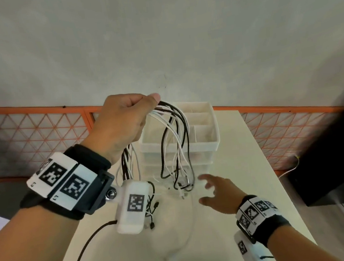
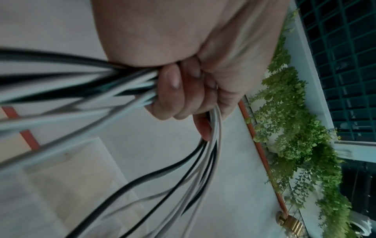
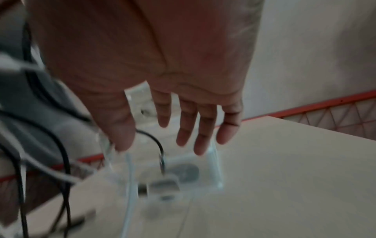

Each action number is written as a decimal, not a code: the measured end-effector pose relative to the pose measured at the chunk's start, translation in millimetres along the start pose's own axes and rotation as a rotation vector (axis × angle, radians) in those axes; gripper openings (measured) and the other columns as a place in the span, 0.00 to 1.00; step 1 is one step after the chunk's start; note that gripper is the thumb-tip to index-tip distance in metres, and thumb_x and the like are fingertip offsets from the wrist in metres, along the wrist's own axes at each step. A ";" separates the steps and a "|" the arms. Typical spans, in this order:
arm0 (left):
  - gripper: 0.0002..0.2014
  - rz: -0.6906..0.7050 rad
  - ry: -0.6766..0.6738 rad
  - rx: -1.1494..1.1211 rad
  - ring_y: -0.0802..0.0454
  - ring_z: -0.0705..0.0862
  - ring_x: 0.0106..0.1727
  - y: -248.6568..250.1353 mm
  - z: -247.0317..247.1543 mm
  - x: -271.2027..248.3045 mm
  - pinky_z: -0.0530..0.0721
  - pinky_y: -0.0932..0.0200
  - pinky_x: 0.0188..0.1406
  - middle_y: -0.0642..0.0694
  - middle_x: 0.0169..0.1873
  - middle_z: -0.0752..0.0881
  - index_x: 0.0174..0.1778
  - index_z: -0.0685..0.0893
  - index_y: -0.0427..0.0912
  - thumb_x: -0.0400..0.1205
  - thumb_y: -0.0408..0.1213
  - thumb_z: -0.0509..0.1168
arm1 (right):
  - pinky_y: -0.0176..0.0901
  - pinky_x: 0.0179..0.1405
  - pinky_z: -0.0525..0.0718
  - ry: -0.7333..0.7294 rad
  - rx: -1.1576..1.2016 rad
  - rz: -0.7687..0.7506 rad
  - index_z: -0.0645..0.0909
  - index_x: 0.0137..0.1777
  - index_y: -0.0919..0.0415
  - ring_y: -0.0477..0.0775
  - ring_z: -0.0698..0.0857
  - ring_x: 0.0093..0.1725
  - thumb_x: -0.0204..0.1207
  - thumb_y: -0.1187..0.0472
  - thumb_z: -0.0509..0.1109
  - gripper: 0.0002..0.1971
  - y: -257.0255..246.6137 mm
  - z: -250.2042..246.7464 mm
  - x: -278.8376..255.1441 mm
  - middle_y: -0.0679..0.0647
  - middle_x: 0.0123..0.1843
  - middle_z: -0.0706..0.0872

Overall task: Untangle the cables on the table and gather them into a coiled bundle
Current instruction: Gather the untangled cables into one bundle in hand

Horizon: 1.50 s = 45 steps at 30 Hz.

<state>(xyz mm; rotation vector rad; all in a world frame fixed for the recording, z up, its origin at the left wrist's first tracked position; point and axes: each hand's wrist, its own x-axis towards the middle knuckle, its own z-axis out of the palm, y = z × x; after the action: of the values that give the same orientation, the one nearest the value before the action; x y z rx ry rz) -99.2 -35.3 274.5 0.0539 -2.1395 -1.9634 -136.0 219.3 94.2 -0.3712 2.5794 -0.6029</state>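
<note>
A bunch of black and white cables [image 1: 176,142] hangs in long loops from my left hand [image 1: 126,118], which is raised above the table and grips them in a fist. In the left wrist view the curled fingers [image 2: 179,90] wrap round the cable bundle [image 2: 105,87]. The cable ends and plugs [image 1: 182,189] dangle just above the tabletop. My right hand [image 1: 212,192] hovers low beside those ends, fingers spread and holding nothing. In the right wrist view the straight fingers [image 3: 187,128] hang over a dangling black cable [image 3: 154,141].
A white plastic drawer organiser [image 1: 201,135] stands at the back of the pale table [image 1: 257,185], right behind the hanging loops. An orange lattice fence [image 1: 39,131] runs behind the table. A dark object [image 1: 335,155] sits off the table's right edge.
</note>
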 end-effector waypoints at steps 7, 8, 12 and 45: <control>0.24 -0.010 -0.128 0.018 0.51 0.52 0.22 -9.5 19.6 -6.7 0.54 0.64 0.21 0.53 0.19 0.58 0.27 0.69 0.32 0.84 0.40 0.68 | 0.36 0.39 0.80 0.394 0.608 -0.460 0.87 0.51 0.50 0.44 0.86 0.42 0.75 0.65 0.78 0.09 -79.4 -66.9 -17.0 0.46 0.47 0.91; 0.24 -0.003 -0.137 0.033 0.52 0.53 0.21 -9.7 21.3 -7.1 0.55 0.65 0.21 0.54 0.18 0.58 0.24 0.70 0.37 0.85 0.40 0.68 | 0.39 0.38 0.78 0.389 0.658 -0.492 0.89 0.45 0.54 0.44 0.83 0.37 0.76 0.63 0.78 0.03 -90.3 -69.5 -19.7 0.49 0.41 0.90; 0.25 0.019 -0.130 0.097 0.54 0.55 0.18 -10.0 18.6 -8.1 0.58 0.68 0.18 0.53 0.18 0.59 0.19 0.73 0.48 0.85 0.42 0.67 | 0.63 0.51 0.87 0.377 0.869 -0.588 0.90 0.43 0.68 0.69 0.88 0.42 0.78 0.67 0.76 0.04 -107.4 -72.2 -27.2 0.72 0.42 0.90; 0.19 -0.069 0.001 0.091 0.51 0.55 0.20 -28.7 8.2 -5.0 0.57 0.64 0.21 0.49 0.20 0.59 0.27 0.91 0.50 0.85 0.45 0.67 | 0.47 0.48 0.86 0.246 0.095 0.049 0.76 0.74 0.44 0.49 0.84 0.43 0.70 0.54 0.74 0.30 -13.1 -46.5 2.8 0.47 0.40 0.85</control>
<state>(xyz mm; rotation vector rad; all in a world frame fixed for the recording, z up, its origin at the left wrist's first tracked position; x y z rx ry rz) -99.7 -29.2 244.9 0.1462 -2.2538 -1.9006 -159.4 223.2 136.4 -0.2125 2.7694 -0.7942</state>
